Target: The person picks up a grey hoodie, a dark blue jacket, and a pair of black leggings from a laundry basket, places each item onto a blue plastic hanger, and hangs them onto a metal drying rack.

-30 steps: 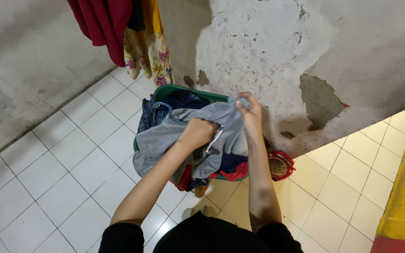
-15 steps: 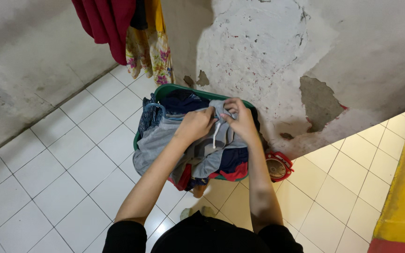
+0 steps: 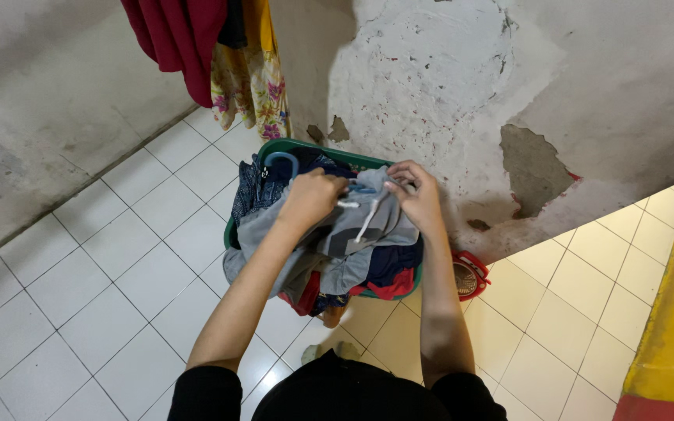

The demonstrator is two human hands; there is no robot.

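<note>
Garment [image 3: 337, 242] atop clothes in basket [image 3: 313, 148], against wall [image 3: 462, 93]

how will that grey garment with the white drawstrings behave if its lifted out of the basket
Probably floppy: the grey garment already sags over the green basket rim. Likely light for its bulk; both the left hand and right hand merely pinch it. Its white drawstrings would probably dangle.

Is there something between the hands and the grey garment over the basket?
Nothing visible stands between them. The left hand and the right hand both already grip the top edge of the grey garment, by its white drawstring, above the green basket full of clothes.
</note>
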